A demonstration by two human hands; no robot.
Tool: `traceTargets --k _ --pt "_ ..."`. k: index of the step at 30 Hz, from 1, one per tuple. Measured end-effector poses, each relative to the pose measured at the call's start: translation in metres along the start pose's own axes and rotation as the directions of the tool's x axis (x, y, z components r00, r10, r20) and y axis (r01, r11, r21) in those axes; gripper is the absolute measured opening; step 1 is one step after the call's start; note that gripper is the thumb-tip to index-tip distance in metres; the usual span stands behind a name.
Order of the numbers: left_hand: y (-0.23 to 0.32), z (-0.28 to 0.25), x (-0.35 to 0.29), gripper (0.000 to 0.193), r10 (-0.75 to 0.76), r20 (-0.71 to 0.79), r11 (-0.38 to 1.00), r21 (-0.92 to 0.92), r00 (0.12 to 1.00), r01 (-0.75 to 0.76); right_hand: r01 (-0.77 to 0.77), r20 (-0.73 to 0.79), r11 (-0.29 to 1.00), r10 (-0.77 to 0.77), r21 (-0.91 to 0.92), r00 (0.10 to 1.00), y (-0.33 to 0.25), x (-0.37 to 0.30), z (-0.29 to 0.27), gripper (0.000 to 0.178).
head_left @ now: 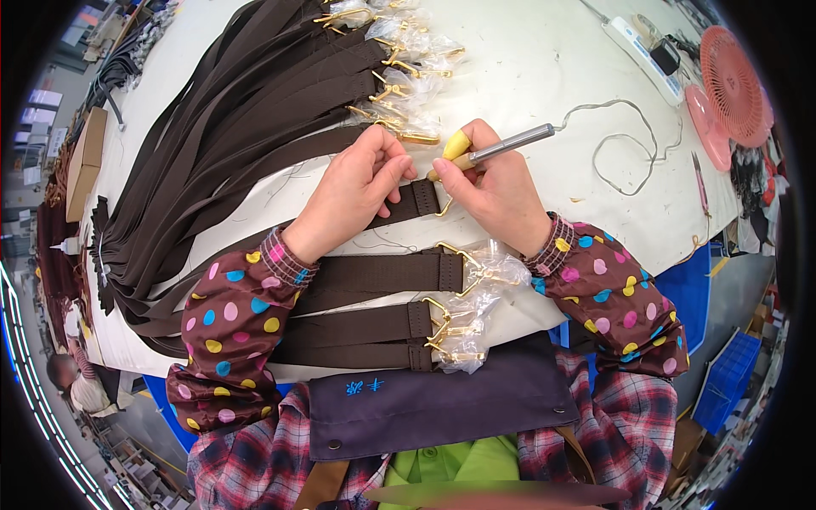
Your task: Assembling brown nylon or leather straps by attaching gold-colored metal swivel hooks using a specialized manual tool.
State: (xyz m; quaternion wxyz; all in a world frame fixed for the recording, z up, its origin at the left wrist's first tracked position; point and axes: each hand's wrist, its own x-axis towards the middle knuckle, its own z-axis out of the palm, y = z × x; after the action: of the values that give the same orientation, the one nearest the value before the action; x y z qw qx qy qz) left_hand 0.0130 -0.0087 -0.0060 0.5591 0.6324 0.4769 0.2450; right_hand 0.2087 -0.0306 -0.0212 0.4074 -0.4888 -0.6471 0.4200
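Note:
My right hand [501, 189] grips a corded pen-shaped tool [514, 143] with a grey metal barrel and a tan front part. A yellow cover sits on one of its fingers. My left hand [350, 189] is closed in a pinch just left of the tool's tip; what lies between the fingertips, if anything, is too small to make out. Under both hands runs a dark brown webbing strap [415, 201] with a stitched end and a gold metal clasp [444, 206]. Nearer to me lie more straps [374, 285], their gold clasps [459, 265] wrapped in clear plastic [497, 270].
A large bundle of brown straps [195, 161] fans across the left of the white table [510, 59]. The tool's cord [625, 102] loops to the right. Farther right are a white power strip [642, 58], a pink fan [733, 85] and a slim pointed tool [700, 183].

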Motion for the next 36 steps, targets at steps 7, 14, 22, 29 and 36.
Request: traceTargets --k 7,14,22,29,36 --pt "0.002 -0.018 -0.015 0.019 0.488 -0.066 0.437 0.881 0.871 -0.178 0.235 0.017 0.964 -0.235 -0.128 0.972 0.0 -0.001 -0.021 0.017" --pt "-0.002 -0.016 -0.025 0.031 0.383 0.103 0.577 0.749 0.918 -0.325 0.448 0.255 0.826 -0.377 -0.343 0.89 0.003 -0.003 -0.033 0.023" --pt "0.021 -0.021 -0.014 0.036 0.246 -0.076 0.849 0.498 0.966 -0.177 0.444 0.312 0.843 -0.352 -0.305 0.882 0.002 -0.003 -0.032 0.022" --pt "0.022 -0.006 0.008 0.027 0.367 -0.029 0.831 0.46 0.93 -0.314 0.49 0.331 0.825 -0.395 -0.284 0.857 -0.007 -0.003 -0.032 0.023" --pt "0.029 -0.004 0.011 0.018 0.33 -0.099 0.841 0.482 0.939 -0.245 0.494 0.339 0.809 -0.39 -0.319 0.856 -0.007 -0.003 -0.034 0.023"
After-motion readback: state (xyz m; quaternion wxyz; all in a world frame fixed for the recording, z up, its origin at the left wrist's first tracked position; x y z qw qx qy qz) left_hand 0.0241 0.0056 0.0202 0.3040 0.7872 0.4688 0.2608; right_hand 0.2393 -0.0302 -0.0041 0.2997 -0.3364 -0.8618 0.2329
